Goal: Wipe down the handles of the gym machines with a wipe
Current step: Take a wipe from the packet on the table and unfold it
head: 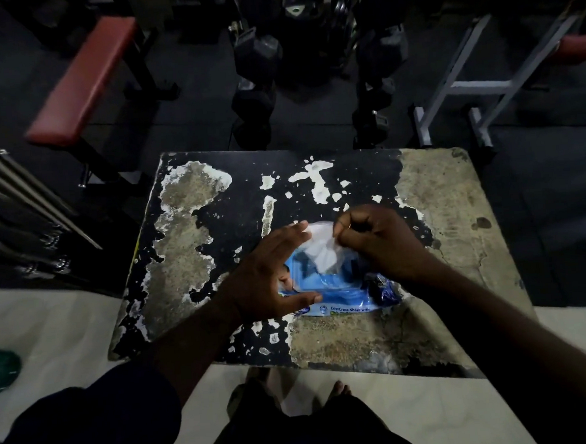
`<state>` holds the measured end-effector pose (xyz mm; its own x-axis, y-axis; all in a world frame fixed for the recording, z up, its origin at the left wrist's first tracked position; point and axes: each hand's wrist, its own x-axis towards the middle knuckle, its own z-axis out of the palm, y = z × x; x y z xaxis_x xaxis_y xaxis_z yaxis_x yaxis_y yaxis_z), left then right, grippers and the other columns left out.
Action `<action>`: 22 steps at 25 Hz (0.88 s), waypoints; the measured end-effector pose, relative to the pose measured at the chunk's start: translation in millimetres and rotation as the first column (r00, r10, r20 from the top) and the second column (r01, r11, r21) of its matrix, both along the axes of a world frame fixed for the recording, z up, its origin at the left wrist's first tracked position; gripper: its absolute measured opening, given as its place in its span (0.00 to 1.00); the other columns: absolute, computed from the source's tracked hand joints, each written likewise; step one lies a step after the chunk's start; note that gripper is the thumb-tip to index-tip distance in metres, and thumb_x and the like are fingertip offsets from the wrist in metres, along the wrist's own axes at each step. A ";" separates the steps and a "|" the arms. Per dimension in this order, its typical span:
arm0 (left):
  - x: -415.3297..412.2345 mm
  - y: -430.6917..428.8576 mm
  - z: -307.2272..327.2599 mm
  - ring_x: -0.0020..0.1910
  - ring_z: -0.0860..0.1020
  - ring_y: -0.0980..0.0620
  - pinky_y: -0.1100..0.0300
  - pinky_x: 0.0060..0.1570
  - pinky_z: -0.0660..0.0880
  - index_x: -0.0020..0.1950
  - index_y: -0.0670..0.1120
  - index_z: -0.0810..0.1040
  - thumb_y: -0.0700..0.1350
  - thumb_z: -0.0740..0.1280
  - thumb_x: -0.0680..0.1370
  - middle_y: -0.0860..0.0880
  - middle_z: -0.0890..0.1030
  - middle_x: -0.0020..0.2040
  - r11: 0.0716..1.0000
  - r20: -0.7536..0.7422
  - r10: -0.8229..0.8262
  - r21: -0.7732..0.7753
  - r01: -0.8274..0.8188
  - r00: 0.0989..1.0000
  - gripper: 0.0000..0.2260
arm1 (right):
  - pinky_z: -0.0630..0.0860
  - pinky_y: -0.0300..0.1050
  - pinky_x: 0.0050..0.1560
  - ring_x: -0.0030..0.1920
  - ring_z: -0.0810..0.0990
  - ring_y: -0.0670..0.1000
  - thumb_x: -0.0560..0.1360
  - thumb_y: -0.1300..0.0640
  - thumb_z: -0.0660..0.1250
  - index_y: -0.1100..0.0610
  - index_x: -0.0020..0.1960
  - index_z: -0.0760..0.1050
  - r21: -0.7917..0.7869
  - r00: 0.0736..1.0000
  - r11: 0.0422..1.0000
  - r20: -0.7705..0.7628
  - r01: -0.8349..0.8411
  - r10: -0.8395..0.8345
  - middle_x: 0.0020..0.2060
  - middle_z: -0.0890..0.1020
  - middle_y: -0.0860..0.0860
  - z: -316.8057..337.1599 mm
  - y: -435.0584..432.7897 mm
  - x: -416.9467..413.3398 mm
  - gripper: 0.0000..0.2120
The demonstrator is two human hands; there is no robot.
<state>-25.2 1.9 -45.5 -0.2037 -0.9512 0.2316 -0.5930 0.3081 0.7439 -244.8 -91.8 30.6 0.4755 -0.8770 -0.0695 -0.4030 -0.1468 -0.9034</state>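
Observation:
A blue pack of wet wipes (340, 287) lies on a worn table (438, 213) whose black paint is peeling. My left hand (267, 275) holds the pack down, straight fingers along its far side and thumb along its near edge. My right hand (378, 240) pinches a white wipe (322, 251) that sticks up out of the pack's opening. No machine handle is plainly visible in this dim view.
A red padded bench (84, 80) stands at the back left. Dark dumbbells (257, 52) on a rack fill the back middle. A white metal frame (465, 87) is at the back right, steel bars (26, 197) at the left. My feet show below the table.

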 end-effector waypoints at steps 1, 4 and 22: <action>0.6 -0.3 -0.6 0.78 0.66 0.50 0.67 0.47 0.81 0.79 0.45 0.68 0.59 0.79 0.71 0.53 0.63 0.81 1.000 0.013 0.003 0.006 -0.004 1.000 0.42 | 0.78 0.46 0.42 0.39 0.83 0.50 0.76 0.61 0.71 0.53 0.42 0.81 0.035 0.999 0.999 -0.022 -0.029 0.030 0.40 0.85 0.48 -1.3 -0.1 -2.1 0.06; 1.3 -1.5 -1.0 0.80 0.63 0.52 0.64 0.52 0.81 0.79 0.45 0.67 0.60 0.79 0.71 0.51 0.63 0.81 1.000 0.048 0.012 0.000 -0.012 0.999 0.42 | 0.81 0.48 0.43 0.43 0.84 0.52 0.77 0.59 0.74 0.49 0.55 0.81 0.005 0.999 0.999 -0.012 -0.032 0.032 0.47 0.85 0.46 -4.7 3.0 -5.9 0.09; 2.0 0.8 0.2 0.67 0.76 0.51 0.56 0.49 0.83 0.83 0.53 0.59 0.64 0.80 0.68 0.55 0.60 0.81 0.991 0.039 0.029 0.127 -0.034 0.999 0.50 | 0.78 0.46 0.46 0.41 0.81 0.46 0.76 0.60 0.74 0.51 0.42 0.83 0.028 0.982 0.993 0.145 0.117 -0.120 0.41 0.85 0.46 22.8 9.4 16.3 0.06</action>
<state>-23.2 2.8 -45.3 -0.1795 -0.9785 0.1011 -0.6290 0.1932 0.7530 -228.6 -82.4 53.4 0.3746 -0.9269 -0.0238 -0.2796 -0.0885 -0.9560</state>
